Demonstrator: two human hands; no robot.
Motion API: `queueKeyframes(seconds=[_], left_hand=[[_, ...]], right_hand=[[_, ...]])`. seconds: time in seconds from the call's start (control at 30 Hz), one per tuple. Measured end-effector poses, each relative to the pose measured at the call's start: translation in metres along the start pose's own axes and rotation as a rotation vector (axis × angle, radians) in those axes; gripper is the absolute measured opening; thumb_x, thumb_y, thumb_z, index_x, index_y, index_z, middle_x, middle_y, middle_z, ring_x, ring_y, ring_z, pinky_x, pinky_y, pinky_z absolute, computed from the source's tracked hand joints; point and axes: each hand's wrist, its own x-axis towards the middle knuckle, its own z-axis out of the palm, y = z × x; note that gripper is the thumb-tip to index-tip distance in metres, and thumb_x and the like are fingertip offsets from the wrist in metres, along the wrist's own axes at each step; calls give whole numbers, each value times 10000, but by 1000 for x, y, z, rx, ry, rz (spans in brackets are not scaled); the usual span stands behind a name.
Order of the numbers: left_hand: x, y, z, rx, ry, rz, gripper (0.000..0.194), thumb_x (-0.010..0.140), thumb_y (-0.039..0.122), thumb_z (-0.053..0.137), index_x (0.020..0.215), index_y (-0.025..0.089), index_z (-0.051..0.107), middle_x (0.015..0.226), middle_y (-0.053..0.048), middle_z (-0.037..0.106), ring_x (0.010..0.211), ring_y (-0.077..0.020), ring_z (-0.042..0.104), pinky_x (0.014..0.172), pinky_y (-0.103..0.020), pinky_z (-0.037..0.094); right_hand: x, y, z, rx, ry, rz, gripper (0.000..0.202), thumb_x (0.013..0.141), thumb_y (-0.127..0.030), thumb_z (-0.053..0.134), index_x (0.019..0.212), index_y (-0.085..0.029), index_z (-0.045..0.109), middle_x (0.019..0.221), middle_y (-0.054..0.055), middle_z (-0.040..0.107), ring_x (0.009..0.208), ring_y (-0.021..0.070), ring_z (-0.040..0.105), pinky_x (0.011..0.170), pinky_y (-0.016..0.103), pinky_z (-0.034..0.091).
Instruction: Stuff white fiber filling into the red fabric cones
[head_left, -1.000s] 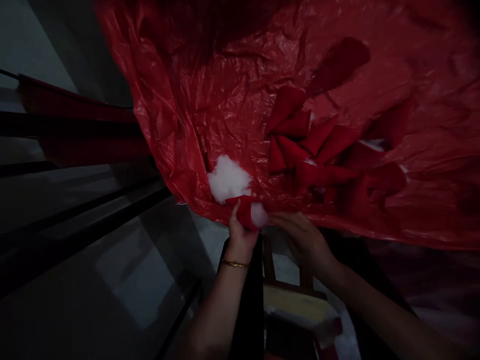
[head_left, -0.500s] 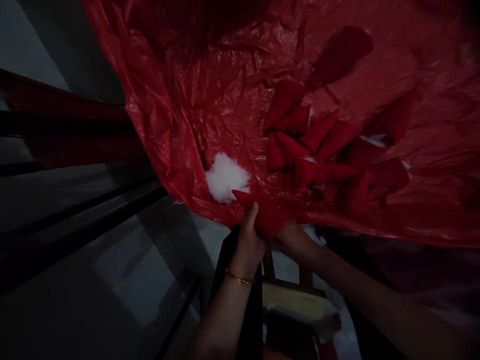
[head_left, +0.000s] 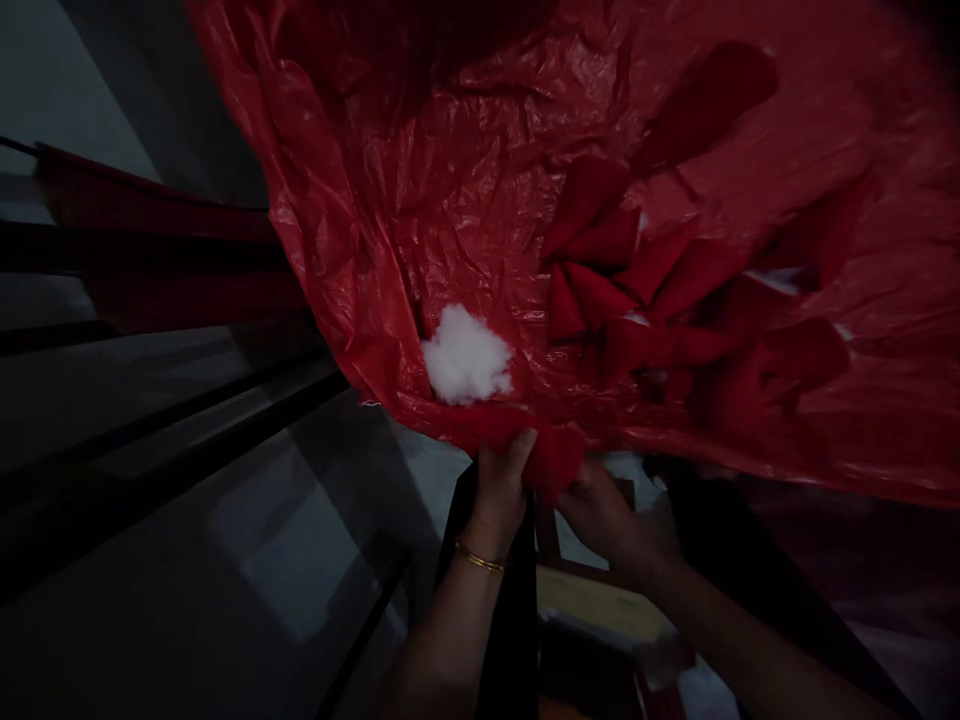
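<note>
My left hand [head_left: 504, 485], with a gold bangle at the wrist, is closed around a red fabric cone [head_left: 556, 462], thumb on top. The cone lies over the near edge of a red plastic sheet [head_left: 480, 200]. My right hand [head_left: 604, 510] is at the cone's right, wide end; its fingertips are hidden by the cloth, and it seems to grip the rim. Just beyond my left hand, a tuft of white stuffing [head_left: 466, 355] rests on the sheet. Farther right lies a pile of similar red cones [head_left: 675, 280], some showing white stuffing at their ends.
A separate red cloth piece [head_left: 709, 100] lies flat beyond the pile. Dark bars [head_left: 172, 450] and hanging red cloth [head_left: 165, 190] are on the left. Below the sheet's edge, a yellowish board [head_left: 607, 600] shows between my forearms. The scene is dim.
The cone has been drawn down toward me, off the stuffing, and its pointed tip is no longer distinct. My right hand has shifted slightly down and right. The view has moved a little.
</note>
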Motion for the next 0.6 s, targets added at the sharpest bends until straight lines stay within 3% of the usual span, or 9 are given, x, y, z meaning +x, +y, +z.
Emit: queueKeyframes(seconds=[0.1, 0.2, 0.27, 0.33, 0.4, 0.47, 0.53, 0.6], left_hand=[[-4, -7, -5, 61, -29, -53, 389, 729, 487, 815, 940, 166, 751, 1016, -76, 746, 1000, -225, 684, 939, -309, 511], [-6, -13, -8, 21, -85, -162, 436, 827, 541, 710, 1070, 180, 743, 1192, -111, 726, 1143, -251, 661, 988, -310, 499], [-5, -14, -8, -27, -125, -173, 434, 850, 483, 711, 1188, 212, 705, 1310, -104, 682, 1226, -250, 627, 1026, -310, 481], [-1, -12, -5, -73, -77, -89, 477, 814, 368, 777, 1263, 256, 661, 1340, -70, 668, 1255, -227, 610, 1055, -301, 464], [6, -7, -3, -115, 43, 5, 565, 764, 268, 821, 1295, 289, 627, 1271, -35, 701, 1204, -198, 641, 1046, -294, 470], [16, -2, -3, -183, 140, -1, 484, 780, 239, 794, 1241, 271, 648, 1127, -15, 746, 1049, -172, 702, 967, -283, 513], [27, 3, -6, -273, 187, -129, 216, 864, 265, 692, 1070, 202, 705, 940, -21, 764, 842, -155, 721, 854, -275, 549], [36, 6, -11, -353, 213, -278, 197, 936, 295, 580, 889, 163, 719, 810, -37, 754, 721, -153, 701, 789, -281, 563]], right_hand=[[-2, 9, -3, 28, -79, 1, 232, 846, -183, 525, 638, -219, 620, 614, -21, 639, 598, 154, 596, 601, 256, 537], [4, 13, -13, -32, -107, -80, 243, 842, -194, 526, 617, -221, 611, 631, -9, 653, 656, 167, 621, 672, 284, 552], [9, 13, -19, -64, -49, -64, 236, 859, -204, 526, 648, -221, 630, 653, -5, 664, 663, 169, 630, 681, 289, 552], [12, 10, -21, -55, -14, 15, 216, 894, -221, 512, 745, -219, 669, 670, -10, 670, 616, 155, 620, 644, 275, 546], [13, 7, -17, -11, -36, 105, 210, 935, -239, 482, 907, -218, 690, 683, -16, 671, 562, 144, 608, 584, 258, 536], [11, 2, -11, 7, -4, 129, 213, 957, -252, 489, 1076, -214, 661, 779, 3, 703, 615, 152, 649, 590, 260, 549], [5, -2, -8, -69, 121, 51, 226, 950, -257, 554, 1161, -218, 627, 1011, 63, 725, 855, 187, 706, 721, 298, 584], [-3, -5, -11, -224, 212, -86, 205, 939, -219, 597, 1139, -229, 638, 1162, 95, 692, 1058, 206, 677, 854, 327, 575]])
